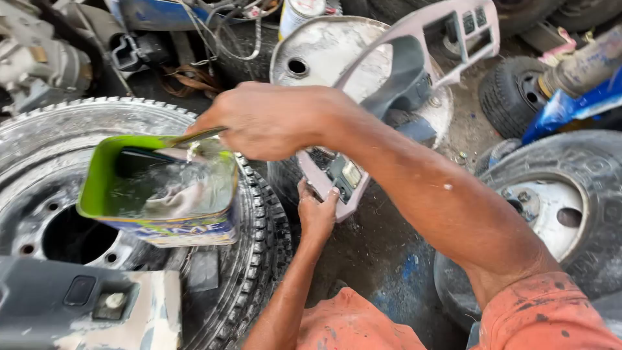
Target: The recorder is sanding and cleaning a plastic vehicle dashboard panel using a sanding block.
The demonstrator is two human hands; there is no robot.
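Right hand (269,123) pinches a thin metal blade (194,137) over the green-rimmed square tin (159,194).
Right of the tin, your left hand's (316,214) fingers clasp the grey plastic dashboard panel (395,97).

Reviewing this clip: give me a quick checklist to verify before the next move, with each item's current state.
1. Right hand has a grip on the thin metal spatula blade: ok, fingers closed round its handle end.
2. Blade reaches into the green-rimmed rectangular tin of grey paste: ok.
3. Tin sits steady on the large worn tyre with its steel wheel: cannot tell; it looks tilted and its base is hidden.
4. Left hand supports the grey plastic dashboard panel: ok, gripping its lower end.
5. Paste loaded on the blade: cannot tell, the tip is blurred.
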